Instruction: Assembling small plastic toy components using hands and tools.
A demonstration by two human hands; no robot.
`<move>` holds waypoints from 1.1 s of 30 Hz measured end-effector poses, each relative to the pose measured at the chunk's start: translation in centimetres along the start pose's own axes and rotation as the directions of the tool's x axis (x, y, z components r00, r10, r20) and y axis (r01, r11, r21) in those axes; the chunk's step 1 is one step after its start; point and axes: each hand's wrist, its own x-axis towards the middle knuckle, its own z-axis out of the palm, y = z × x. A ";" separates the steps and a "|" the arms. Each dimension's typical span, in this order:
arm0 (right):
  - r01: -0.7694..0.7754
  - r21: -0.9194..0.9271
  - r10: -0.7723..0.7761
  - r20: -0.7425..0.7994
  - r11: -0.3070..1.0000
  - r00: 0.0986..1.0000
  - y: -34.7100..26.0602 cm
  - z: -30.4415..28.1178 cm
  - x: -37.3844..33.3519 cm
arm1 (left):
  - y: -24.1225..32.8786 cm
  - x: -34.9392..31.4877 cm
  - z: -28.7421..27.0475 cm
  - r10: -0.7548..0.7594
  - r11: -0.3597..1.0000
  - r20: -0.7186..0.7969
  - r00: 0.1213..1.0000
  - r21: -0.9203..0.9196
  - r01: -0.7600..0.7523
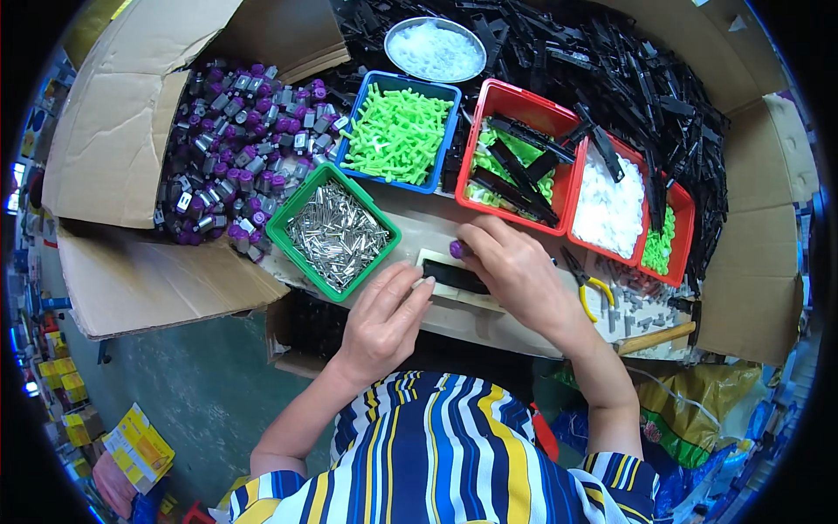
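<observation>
My right hand [515, 269] is closed, with a purple-ended small motor [456, 250] between thumb and fingers. Just below it lies a narrow black plastic part [456, 277], set in a pale block-like holder [429, 256] on the bench. My left hand [384, 319] is at the left end of that part, thumb and fingertips pinched together; whatever they grip is too small to make out. Left of my hands stands a green bin [278, 232] of short metal pins. More purple-and-silver motors [240, 148] fill an open cardboard box at the upper left.
A blue bin [354, 122] holds bright green plastic pieces. Beside it, red bins [566, 210] hold black, white and green parts. A round dish [435, 51] of clear-white bits rests on heaped black parts [611, 79]. Yellow-handled pliers [596, 297] and a wooden handle [656, 338] lie at right.
</observation>
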 end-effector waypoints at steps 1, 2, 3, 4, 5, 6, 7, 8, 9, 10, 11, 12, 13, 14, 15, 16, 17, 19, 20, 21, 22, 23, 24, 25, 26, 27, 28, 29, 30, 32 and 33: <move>-0.019 0.056 0.021 -0.037 0.998 0.999 -0.1 0.1 -0.7 | -0.1 -0.2 -0.1 0.008 1.000 -0.013 1.000 0.001 -0.008; -0.035 0.115 0.043 -0.073 0.993 0.996 -0.3 0.3 -1.3 | -0.2 -0.3 -0.3 0.015 1.000 -0.026 1.000 0.004 -0.015; -0.060 0.177 0.073 -0.064 0.982 0.995 -0.7 0.3 -1.6 | -0.2 -0.4 -0.4 -0.002 1.000 -0.023 1.000 0.016 0.003; -0.064 0.180 0.077 -0.067 0.982 0.995 -1.0 0.7 -1.8 | -0.1 -0.4 -0.4 -0.001 1.000 -0.017 1.000 0.016 0.001; -0.061 0.193 0.082 -0.104 0.979 0.991 -1.2 1.3 -1.9 | 0.1 -0.4 -0.3 -0.004 1.000 -0.024 1.000 0.020 0.005; -0.058 0.205 0.088 -0.142 0.977 0.986 -1.4 1.8 -2.0 | 0.2 -0.4 -0.3 -0.008 1.000 -0.030 1.000 0.023 0.009; -0.073 0.239 0.109 -0.141 0.968 0.984 -1.5 2.2 -2.0 | 0.2 -0.4 -0.3 -0.007 1.000 -0.025 1.000 0.028 0.007; -0.073 0.245 0.111 -0.144 0.967 0.983 -1.6 2.6 -2.0 | 0.3 -0.4 -0.4 -0.015 0.999 -0.026 1.000 0.030 0.016; -0.064 0.219 0.100 -0.160 0.974 0.982 -1.6 3.0 -2.0 | 0.2 -0.4 -0.4 -0.023 0.999 -0.027 0.999 0.032 0.024; -0.052 0.193 0.087 -0.174 0.980 0.981 -1.6 3.2 -2.0 | 0.3 -0.4 -0.4 -0.023 0.999 -0.024 0.999 0.036 0.024; -0.052 0.197 0.087 -0.176 0.979 0.981 -1.5 3.4 -1.9 | 0.2 -0.5 -0.4 -0.027 0.999 -0.032 0.999 0.040 0.028; -0.056 0.205 0.096 -0.189 0.977 0.977 -1.5 3.6 -1.9 | 0.2 -0.5 -0.5 -0.030 0.999 -0.040 0.999 0.042 0.032; -0.061 0.213 0.105 -0.200 0.975 0.974 -1.4 3.7 -1.8 | 0.1 -0.4 -0.5 -0.031 0.999 -0.038 0.999 0.043 0.032; -0.062 0.214 0.105 -0.199 0.975 0.974 -1.3 3.9 -1.7 | 0.1 -0.4 -0.5 -0.024 0.998 -0.034 0.999 0.050 0.026; -0.059 0.229 0.109 -0.211 0.972 0.971 -1.1 4.0 -1.6 | 0.0 -0.4 -0.5 -0.018 0.998 -0.031 0.999 0.057 0.020; -0.057 0.244 0.113 -0.222 0.968 0.968 -1.1 4.1 -1.6 | 0.0 -0.3 -0.5 -0.019 0.998 -0.031 0.999 0.055 0.020; -0.058 0.243 0.114 -0.221 0.968 0.969 -1.1 4.1 -1.6 | 0.1 -0.2 -0.4 -0.019 0.998 -0.028 0.999 0.052 0.020; -0.101 0.247 0.153 -0.203 0.964 0.967 -1.1 4.0 -1.7 | 0.0 -0.3 -0.3 -0.020 0.999 -0.026 0.999 0.044 0.021; -0.102 0.245 0.154 -0.201 0.964 0.968 -1.2 3.9 -1.6 | -0.1 -0.3 -0.2 -0.016 0.999 -0.021 1.000 0.049 0.017; -0.114 0.240 0.162 -0.194 0.964 0.967 -1.3 3.8 -1.6 | -0.2 -0.4 -0.1 -0.012 0.998 -0.015 1.000 0.054 0.013; -0.124 0.235 0.170 -0.189 0.964 0.967 -1.4 3.8 -1.5 | -0.2 -0.3 0.0 -0.013 0.999 -0.017 1.000 0.051 0.013; -0.124 0.233 0.170 -0.187 0.965 0.967 -1.4 3.8 -1.6 | -0.2 -0.1 0.1 -0.002 0.997 0.007 1.000 0.074 0.001; -0.134 0.211 0.173 -0.182 0.968 0.968 -1.5 3.7 -1.6 | -0.3 0.1 0.2 0.008 0.995 0.032 0.999 0.097 -0.011; -0.141 0.190 0.175 -0.177 0.972 0.969 -1.5 3.7 -1.7 | -0.3 0.1 0.4 0.006 0.995 0.029 1.000 0.096 -0.009; -0.140 0.188 0.173 -0.174 0.972 0.969 -1.6 3.6 -1.7 | -0.4 0.1 0.6 0.021 0.993 0.064 0.998 0.117 -0.028; -0.144 0.159 0.170 -0.163 0.977 0.972 -1.8 3.4 -1.8 | -0.6 0.1 0.7 0.034 0.989 0.100 0.994 0.138 -0.048; -0.148 0.131 0.167 -0.150 0.980 0.974 -1.9 3.3 -1.9 | -0.7 0.0 0.7 0.031 0.989 0.098 0.995 0.138 -0.045; -0.146 0.132 0.165 -0.147 0.980 0.975 -1.9 3.3 -2.1 | -0.8 -0.1 0.6 0.052 0.981 0.121 0.991 0.179 -0.073; -0.141 0.141 0.163 -0.157 0.980 0.974 -1.9 3.4 -2.3 | -0.9 -0.2 0.6 0.071 0.970 0.145 0.987 0.219 -0.102; -0.139 0.149 0.164 -0.167 0.979 0.972 -2.0 3.3 -2.8 | -0.8 -0.1 0.6 0.077 0.962 0.148 0.986 0.249 -0.112; -0.134 0.146 0.158 -0.163 0.980 0.974 -2.1 3.4 -3.1 | -0.8 -0.2 0.6 0.084 0.952 0.152 0.985 0.280 -0.125</move>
